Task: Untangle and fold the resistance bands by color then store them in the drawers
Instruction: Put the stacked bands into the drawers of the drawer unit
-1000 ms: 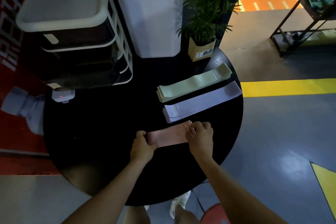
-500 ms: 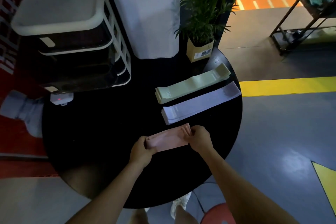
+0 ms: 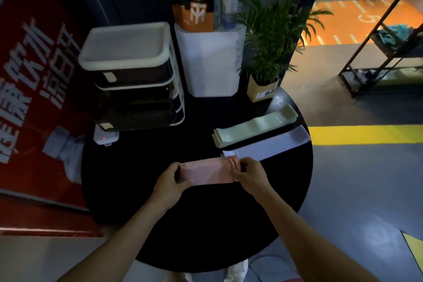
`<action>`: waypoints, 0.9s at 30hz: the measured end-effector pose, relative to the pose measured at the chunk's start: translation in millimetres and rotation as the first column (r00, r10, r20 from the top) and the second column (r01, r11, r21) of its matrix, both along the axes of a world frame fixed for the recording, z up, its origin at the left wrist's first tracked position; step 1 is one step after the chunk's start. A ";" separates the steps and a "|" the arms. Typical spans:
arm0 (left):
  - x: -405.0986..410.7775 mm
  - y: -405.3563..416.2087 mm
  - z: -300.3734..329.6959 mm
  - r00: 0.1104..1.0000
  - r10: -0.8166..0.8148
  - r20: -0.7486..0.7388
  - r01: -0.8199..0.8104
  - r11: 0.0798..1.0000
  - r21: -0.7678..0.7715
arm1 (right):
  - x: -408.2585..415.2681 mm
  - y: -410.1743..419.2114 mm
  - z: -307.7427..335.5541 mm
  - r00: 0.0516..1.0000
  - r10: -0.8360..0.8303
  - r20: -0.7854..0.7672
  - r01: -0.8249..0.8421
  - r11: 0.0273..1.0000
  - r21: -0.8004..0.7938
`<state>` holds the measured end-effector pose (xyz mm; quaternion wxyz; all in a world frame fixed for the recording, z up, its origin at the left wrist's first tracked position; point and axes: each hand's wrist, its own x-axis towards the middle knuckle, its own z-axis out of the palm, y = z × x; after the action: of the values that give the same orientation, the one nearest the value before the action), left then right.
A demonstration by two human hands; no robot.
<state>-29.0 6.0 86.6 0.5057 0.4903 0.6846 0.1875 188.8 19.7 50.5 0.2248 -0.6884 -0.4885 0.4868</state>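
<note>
Left hand (image 3: 169,186): fingers curl round the left end of the pink bands (image 3: 209,173), thumb on top.
Right hand (image 3: 250,174): fingers pinch the right end, where several layered edges show.
Pink bands: a folded stack held between both hands, low over the near middle of the black round bench (image 3: 128,167); whether it touches the bench I cannot tell.
Axis: long side runs left to right, right end tipped slightly away.
Green bands (image 3: 254,126): flat stack at the far right, still at full length.
Lilac bands (image 3: 272,144): just beside the green, parallel, also unfolded.
Drawers (image 3: 135,89): far left, all closed.
Progress: sorting looks done; folding is under way on pink; storing has not begun.
</note>
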 end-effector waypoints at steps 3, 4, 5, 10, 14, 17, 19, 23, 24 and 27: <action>-23.6 21.5 34.7 1.000 0.009 0.016 -0.011 0.992 0.123 | -22.8 24.6 38.1 1.000 -0.016 0.002 0.016 0.994 0.109; -31.0 27.9 45.6 1.000 0.020 -0.003 -0.019 0.982 0.190 | -31.4 32.2 49.5 1.000 -0.024 -0.010 0.025 0.990 0.140; -38.2 33.5 56.4 0.999 0.033 -0.022 -0.026 0.966 0.256 | -40.2 39.8 59.9 0.999 -0.035 -0.031 0.039 0.985 0.166; -82.1 61.0 93.4 0.986 0.124 -0.112 -0.058 0.885 0.463 | -91.3 73.5 100.0 0.994 -0.071 -0.085 0.092 0.955 0.281; -122.3 86.2 105.8 0.979 0.160 -0.128 -0.075 0.863 0.499 | -135.0 95.6 121.0 0.996 -0.080 -0.050 0.092 0.938 0.334; -148.5 105.2 106.4 0.980 0.160 -0.114 -0.088 0.875 0.476 | -161.6 111.6 127.8 0.997 -0.070 0.036 0.055 0.947 0.318; -160.6 115.8 102.5 0.974 0.151 -0.172 -0.056 0.887 0.458 | -177.1 120.2 128.6 0.992 -0.062 0.111 0.026 0.952 0.306; -170.6 133.3 89.3 0.971 0.075 -0.229 0.002 0.948 0.317 | -200.5 131.5 124.2 0.958 -0.065 0.281 -0.002 0.973 0.232; -171.4 137.4 85.5 0.959 0.068 -0.273 0.023 0.948 0.319 | -205.1 134.1 122.6 0.944 -0.072 0.321 -0.002 0.974 0.225; -167.4 143.6 77.5 0.925 0.070 -0.372 0.062 0.941 0.332 | -213.1 138.6 114.1 0.923 -0.087 0.376 0.006 0.978 0.210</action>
<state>-196.4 149.6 164.1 0.2719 0.5951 0.7279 0.2050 -24.2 158.3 164.6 0.2060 -0.7549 -0.5538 0.2846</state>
